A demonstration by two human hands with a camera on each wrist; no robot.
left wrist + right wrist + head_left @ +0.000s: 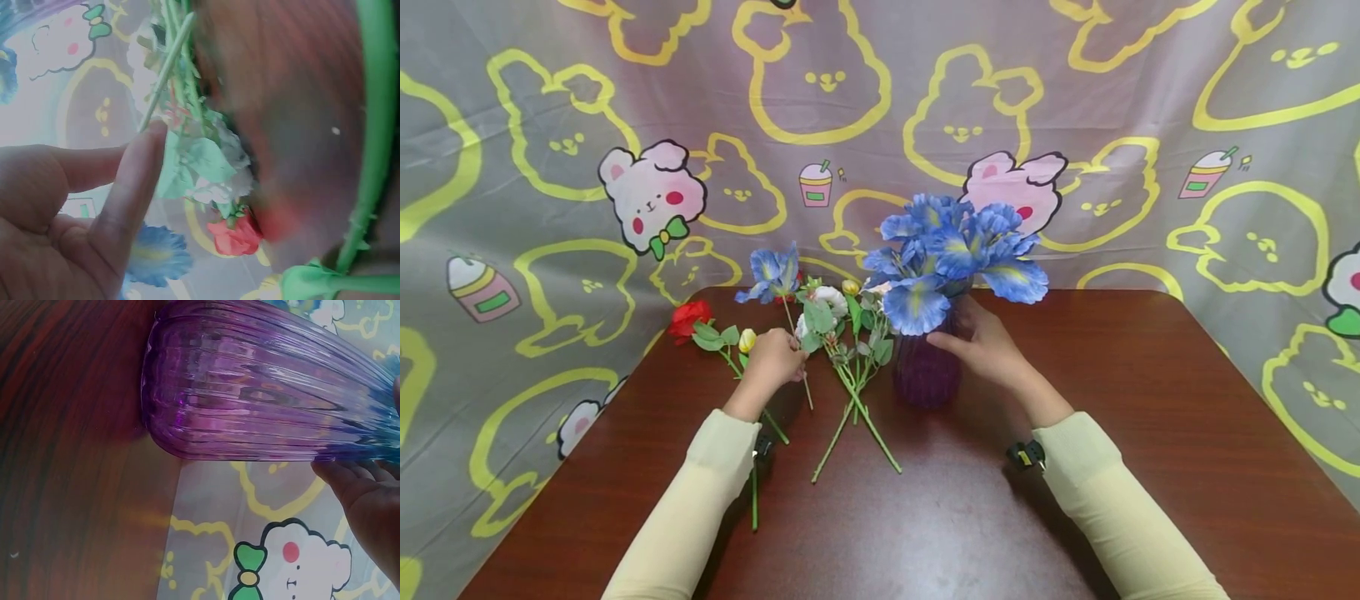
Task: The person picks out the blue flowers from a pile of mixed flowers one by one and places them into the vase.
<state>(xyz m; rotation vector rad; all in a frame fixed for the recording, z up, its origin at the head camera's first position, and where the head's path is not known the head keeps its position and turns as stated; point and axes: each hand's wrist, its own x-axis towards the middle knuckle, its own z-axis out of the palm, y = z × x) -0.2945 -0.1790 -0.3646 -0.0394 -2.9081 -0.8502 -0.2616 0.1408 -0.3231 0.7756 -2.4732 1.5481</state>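
Note:
My left hand (775,360) pinches the thin stem of a single blue iris (772,273) between thumb and fingers. Its bloom points up and away, and the lower stem (170,65) sticks out past the fingertips in the left wrist view. On the right, my right hand (988,346) holds the upper part of a ribbed purple glass vase (927,379), thumb in front and fingers around the far side. The vase (250,394) stands upright on the table. Several blue irises (958,250) fan out above its mouth, which their petals hide.
White flowers (830,300) with crossed green stems lie between the left hand and the vase. A red rose (689,320) and a yellow bud (747,340) lie at the left. A patterned curtain (865,100) hangs behind the brown table (947,508).

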